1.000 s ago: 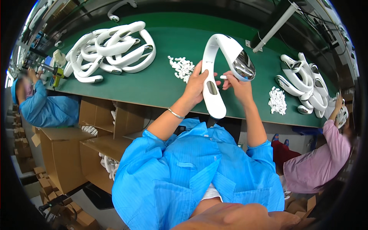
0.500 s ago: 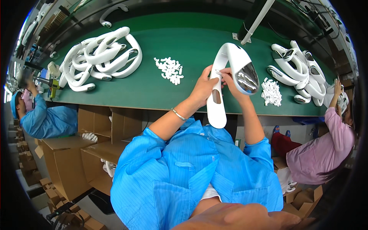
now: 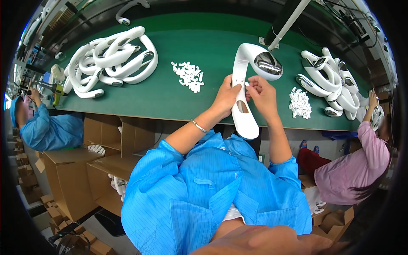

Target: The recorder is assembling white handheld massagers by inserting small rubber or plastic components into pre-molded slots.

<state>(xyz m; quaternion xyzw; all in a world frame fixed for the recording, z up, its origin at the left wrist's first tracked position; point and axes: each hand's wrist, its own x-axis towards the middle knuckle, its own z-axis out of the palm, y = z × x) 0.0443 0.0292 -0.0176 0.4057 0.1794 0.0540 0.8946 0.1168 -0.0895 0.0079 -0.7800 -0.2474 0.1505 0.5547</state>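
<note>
The left hand [image 3: 226, 97] wraps the white curved housing [image 3: 247, 124], thumb on its face, above the green table's [image 3: 216, 91] near edge. The right hand [image 3: 262, 97] pinches a small white piece [image 3: 247, 84] between thumb and forefinger, just right of the housing. Good handling likely means a firm left hold and a light, square pinch. No brand or label is readable on the housing.

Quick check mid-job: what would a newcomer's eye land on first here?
First, the curved white device at centre, gripped by the left hand, with the right hand pinching a small white piece beside it. Then the left heap of similar devices and the right heap, at either side of the green table.
</note>
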